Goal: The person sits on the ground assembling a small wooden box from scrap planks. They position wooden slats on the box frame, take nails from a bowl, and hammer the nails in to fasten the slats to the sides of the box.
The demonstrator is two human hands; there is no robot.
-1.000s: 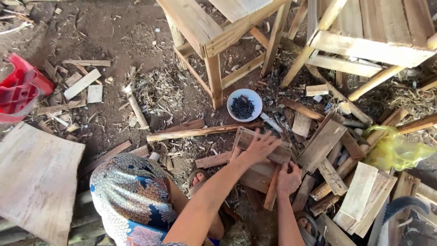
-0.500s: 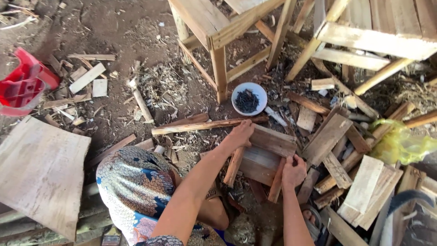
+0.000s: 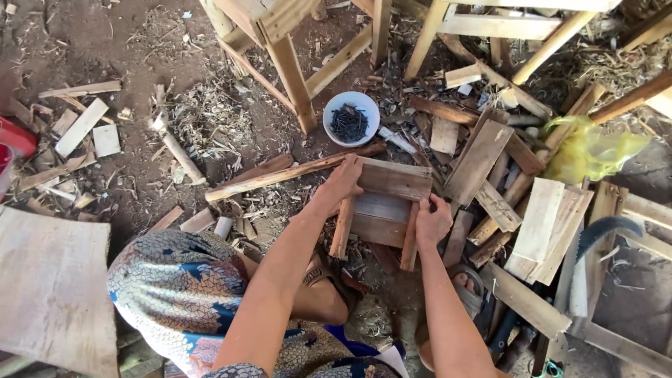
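Note:
A small frame of wooden slats (image 3: 383,210) lies on the dirt ground in front of me. Its top board (image 3: 395,178) sits across two side strips. My left hand (image 3: 343,179) grips the frame's upper left corner. My right hand (image 3: 432,220) holds the right side strip (image 3: 409,241). A white bowl of dark nails (image 3: 350,119) stands just beyond the frame.
Wooden table legs (image 3: 294,77) rise behind the bowl. Scrap boards (image 3: 542,224) and a yellow plastic bag (image 3: 591,150) pile up on the right, with a curved saw blade (image 3: 605,231). A long stick (image 3: 280,175), offcuts (image 3: 80,129), a flat board (image 3: 52,287) and a red object (image 3: 14,140) lie left.
The view has tilted so the frame sits more centrally. Both hands have shifted their hold on the wooden frame, the left onto its upper left corner, the right onto its right strip.

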